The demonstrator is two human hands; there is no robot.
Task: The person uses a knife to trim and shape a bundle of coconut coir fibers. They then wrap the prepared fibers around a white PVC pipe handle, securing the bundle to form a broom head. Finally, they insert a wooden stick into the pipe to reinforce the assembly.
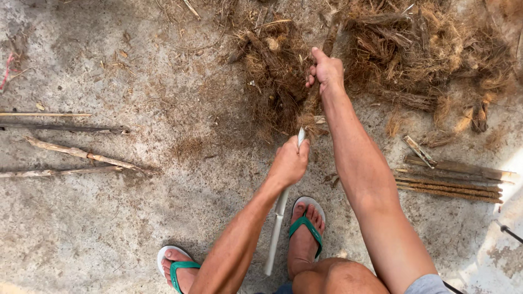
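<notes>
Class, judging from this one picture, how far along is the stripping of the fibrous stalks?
Done: cleaned sticks lie stacked at right, loose fibre is heaped behind. In hand: the right hand grips a fibrous stalk; the left hand holds a white-handled tool against it. Left: rough sticks at left.
</notes>
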